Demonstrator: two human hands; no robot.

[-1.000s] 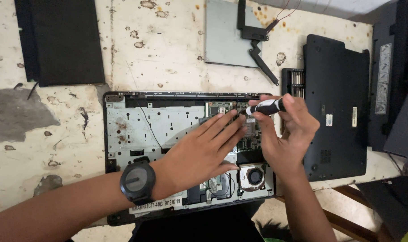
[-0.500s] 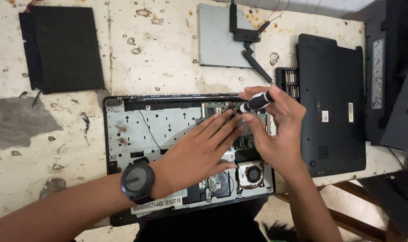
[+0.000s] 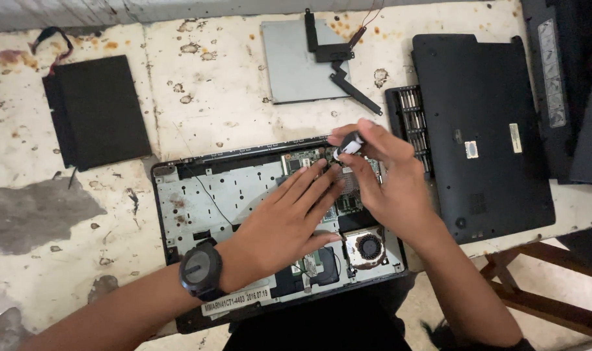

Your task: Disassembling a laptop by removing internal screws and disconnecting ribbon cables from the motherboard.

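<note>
Mid-disassembly of an opened black laptop base [image 3: 198, 195] with grey inner plate and green circuit board [image 3: 351, 195], lying at the near edge of a stained, cream-coloured worktable [image 3: 198, 97]. Left hand [image 3: 289, 218], dark round wristwatch [image 3: 200, 271] on the wrist, laid flat across the middle of the chassis, fingers straight and slightly spread, tips touching the board just beside the tool; steadying rather than gripping. Right hand [image 3: 390, 188] hovering over the board's far right part, thumb and fingers clamped together on the small black-and-white screwdriver handle [image 3: 349, 144], shaft pointing down toward the board; tip hidden behind the fingers, so impossible to tell whether seated in a screw. Judged step: loosening a board screw near the far edge of the chassis. Next move likely calling for steady downward pressure, a vertical shaft, and a flat left hand to stop the base sliding. Round copper-toned cooling fan [image 3: 369, 247] close to the right wrist, at the near right corner of the base. Elsewhere: black removed bottom cover [image 3: 484, 130] at the right edge, flat grey metal plate [image 3: 296, 65] toward the far edge, black rectangular panel [image 3: 98, 110] toward the far left corner.
</note>
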